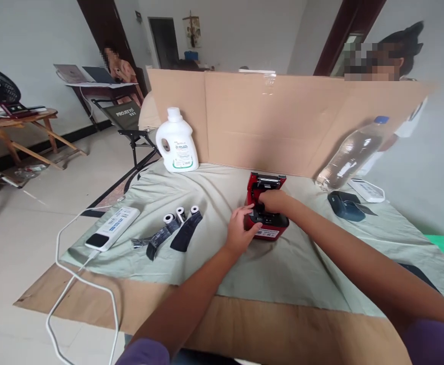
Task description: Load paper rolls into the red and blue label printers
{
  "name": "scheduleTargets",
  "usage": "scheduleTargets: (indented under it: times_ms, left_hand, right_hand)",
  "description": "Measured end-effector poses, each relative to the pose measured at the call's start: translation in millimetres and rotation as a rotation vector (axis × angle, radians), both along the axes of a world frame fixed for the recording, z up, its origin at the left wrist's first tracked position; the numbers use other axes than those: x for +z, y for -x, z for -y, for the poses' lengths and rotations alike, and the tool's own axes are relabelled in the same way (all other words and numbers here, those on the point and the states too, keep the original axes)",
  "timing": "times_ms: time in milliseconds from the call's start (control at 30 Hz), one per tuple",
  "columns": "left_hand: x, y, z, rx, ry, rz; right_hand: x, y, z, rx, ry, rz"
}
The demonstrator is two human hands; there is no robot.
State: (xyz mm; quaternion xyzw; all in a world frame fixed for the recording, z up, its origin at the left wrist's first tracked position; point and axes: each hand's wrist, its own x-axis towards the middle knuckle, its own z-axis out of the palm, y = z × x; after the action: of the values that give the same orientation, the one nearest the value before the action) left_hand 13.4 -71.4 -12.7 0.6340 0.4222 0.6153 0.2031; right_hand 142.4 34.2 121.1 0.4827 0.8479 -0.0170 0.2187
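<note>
A small red and black label printer [270,234] stands on the cloth with its lid [269,178] raised. My left hand [241,227] grips the printer's near left corner, thumb at the front and fingers over the side. Curled and closed, my right hand [274,201] reaches into the open compartment from the right. Its fingertips, and whatever they hold, are hidden inside. To the left of the printer lie several small rolls with white ends: a black one [187,230] with its dark strip unrolled and others in shiny dark wrapping [160,233].
A white power bank [112,229] with a cable [111,294] lies left. Behind stand a detergent bottle [178,144] and a cardboard screen [252,116]. A water bottle [349,154] leans at right near a dark blue device [345,207]. Two people are beyond.
</note>
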Motion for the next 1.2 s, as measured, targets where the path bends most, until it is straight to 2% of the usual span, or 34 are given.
scheduleTargets:
  times_ms: [100, 233, 333, 400, 500, 633, 700, 800, 900, 1033, 1133, 1200]
  left_hand:
    - [5.0, 1, 1, 0.009, 0.015, -0.019]
    - [7.4, 1, 0, 0.003, 0.035, -0.012]
    - [2.9, -1, -1, -0.012, 0.061, 0.007]
    - [-1.1, -2, -3, -0.004, 0.086, 0.057]
    - [-4.0, -3, -3, -0.001, 0.126, 0.058]
    - [-1.6, -1, -4, -0.061, 0.097, 0.043]
    - [0.0, -1, -5, -0.081, 0.061, 0.067]
    - [2.3, -2, -5, -0.062, 0.031, 0.078]
    - [5.2, -3, -4, -0.056, 0.004, 0.080]
    - [7.0, -4, -4, -0.060, 0.027, 0.096]
    - [6.3, -4, -6, -0.058, 0.044, 0.057]
    - [7.3, -3, -6, -0.044, 0.032, 0.028]
  right_hand:
    - [2.0, 5, 3, 0.021, 0.004, 0.030]
    - [29.7, -7, 18, 0.032, 0.089, -0.145]
    - [54.0, -3, 38, 0.087, -0.046, -0.391]
    - [60.2, 18, 49, 0.147, -0.188, -0.535]
    - [48.6, 72, 57, 0.166, -0.201, -0.603]
    - [11.9, 143, 53, 0.039, -0.049, -0.364]
    - [-5.2, 165, 51, -0.006, 0.000, -0.284]
    - [-21.2, 175, 50, -0.028, 0.022, -0.259]
    - [-23.2, 170, 51, -0.019, 0.022, -0.252]
    - [-10.9, 169, 52, 0.061, -0.113, -0.393]
    - [-3.4, 189, 55, 0.163, -0.085, -0.538]
    - [-2.5, 211, 59, 0.220, -0.011, -0.520]
